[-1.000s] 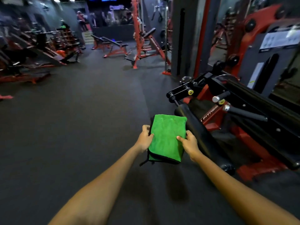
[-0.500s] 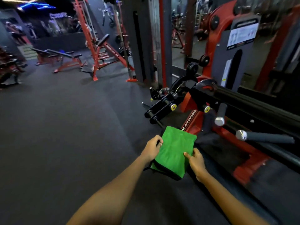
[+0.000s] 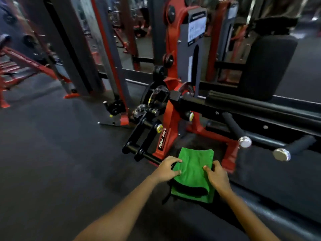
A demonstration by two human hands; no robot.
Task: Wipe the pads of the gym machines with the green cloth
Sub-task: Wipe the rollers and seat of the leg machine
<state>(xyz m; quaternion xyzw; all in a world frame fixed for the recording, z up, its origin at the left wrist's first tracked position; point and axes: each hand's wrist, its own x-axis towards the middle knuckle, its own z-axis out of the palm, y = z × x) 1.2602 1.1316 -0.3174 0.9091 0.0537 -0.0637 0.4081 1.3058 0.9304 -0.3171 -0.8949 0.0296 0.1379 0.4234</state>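
1. Green cloth [image 3: 193,173] is folded into a thick rectangle and held in the air between both hands, above the dark floor [image 3: 52,162]. It sits just short of the machine's red frame [image 3: 169,133] and is not on any pad yet.
2. Left hand [image 3: 166,169] pinches the cloth's left edge, thumb on top and fingers curled under. Right hand [image 3: 218,176] does the same on the right edge. I read the two-sided grip as keeping the fold flat and taut, so a broad face is ready to wipe.
3. The cloth's near end sags open and shows a dark inner layer, so the fold is loose there.
4. Nearest pad candidate is the long black pad [image 3: 278,185] along the right, just beside the right hand. The upright black pad [image 3: 265,66] stands further back.
5. Chrome-capped handles [image 3: 245,141] stick out between cloth and bench rail. I'd route around them.
6. My judgement: wiping not started on this machine; this is the approach phase.
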